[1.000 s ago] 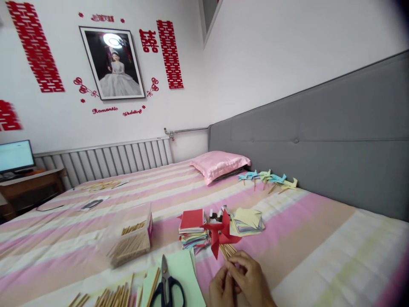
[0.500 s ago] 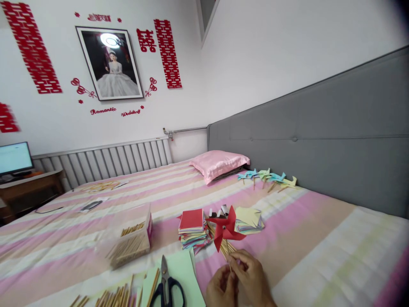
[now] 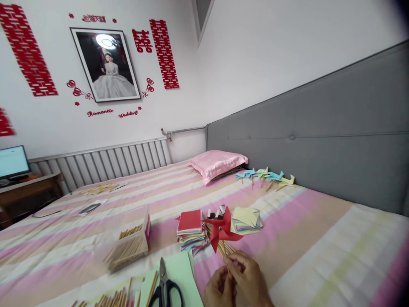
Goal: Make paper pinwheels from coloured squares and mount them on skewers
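A red paper pinwheel [image 3: 221, 229] on a thin wooden stick stands upright in front of me. My right hand [image 3: 247, 273] pinches the stick below the blades. Lower down, my left hand [image 3: 219, 288] is closed around the stick's lower part, its fingers against the right hand. Just behind the pinwheel lie a stack of coloured paper squares [image 3: 189, 220] with red on top and another stack of cut paper [image 3: 246, 218] with pale yellow on top. A bundle of sticks shows partly between the stacks, mostly hidden by the pinwheel.
Dark-handled scissors [image 3: 164, 283] rest on green paper [image 3: 185, 273], beside loose sticks [image 3: 116, 298]. Left of the stacks is a clear box of sticks [image 3: 129, 247]. Finished pinwheels [image 3: 268, 175] lie along the grey headboard [image 3: 306, 111], near a pink pillow [image 3: 219, 164].
The view has shifted slightly. Both hands keep their grip on the stick, and the red pinwheel's blades appear turned a little.
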A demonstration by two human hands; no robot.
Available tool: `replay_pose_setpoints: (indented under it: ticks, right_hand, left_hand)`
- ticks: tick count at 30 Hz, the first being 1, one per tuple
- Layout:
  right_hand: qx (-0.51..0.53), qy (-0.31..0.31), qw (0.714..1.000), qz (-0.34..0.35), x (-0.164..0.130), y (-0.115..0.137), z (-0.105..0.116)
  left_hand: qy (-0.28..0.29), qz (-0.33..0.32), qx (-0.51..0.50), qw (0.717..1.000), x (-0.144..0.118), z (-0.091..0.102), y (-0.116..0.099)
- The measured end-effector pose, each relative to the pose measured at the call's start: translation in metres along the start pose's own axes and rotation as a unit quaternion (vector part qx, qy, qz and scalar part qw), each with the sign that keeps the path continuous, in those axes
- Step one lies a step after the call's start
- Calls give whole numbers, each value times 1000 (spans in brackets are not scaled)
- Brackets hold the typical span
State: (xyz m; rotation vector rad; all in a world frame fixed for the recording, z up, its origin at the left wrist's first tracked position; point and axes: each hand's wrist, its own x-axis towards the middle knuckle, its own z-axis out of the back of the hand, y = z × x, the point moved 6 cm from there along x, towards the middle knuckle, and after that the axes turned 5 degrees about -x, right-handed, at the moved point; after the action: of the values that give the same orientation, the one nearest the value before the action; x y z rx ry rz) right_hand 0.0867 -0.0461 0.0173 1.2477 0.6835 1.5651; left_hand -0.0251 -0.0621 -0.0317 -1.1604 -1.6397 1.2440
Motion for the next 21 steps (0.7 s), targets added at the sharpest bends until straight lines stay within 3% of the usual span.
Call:
replay_pose_setpoints:
  ticks: [21]
  right_hand:
    - [-16,4,1000,1,0,-3,-3]
  left_hand:
    - [19,-5,-17,1000,5,3,13]
